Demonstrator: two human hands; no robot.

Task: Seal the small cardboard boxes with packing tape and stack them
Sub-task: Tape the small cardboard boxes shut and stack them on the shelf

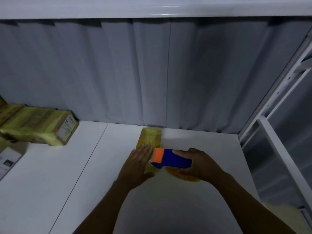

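Note:
A small cardboard box (150,138) wrapped in yellow tape lies on the white table (84,166), its far end against the curtain. My left hand (137,164) presses flat on the box's near end, fingers straight. My right hand (200,163) grips a blue tape dispenser (172,158) with an orange head, held at the box's near right edge. A roll of yellow tape (183,176) shows under the dispenser.
A stack of taped cardboard boxes (38,125) stands at the left against the grey curtain (152,73). A white labelled box (8,159) lies at the far left edge. A white metal frame (270,132) runs along the table's right side.

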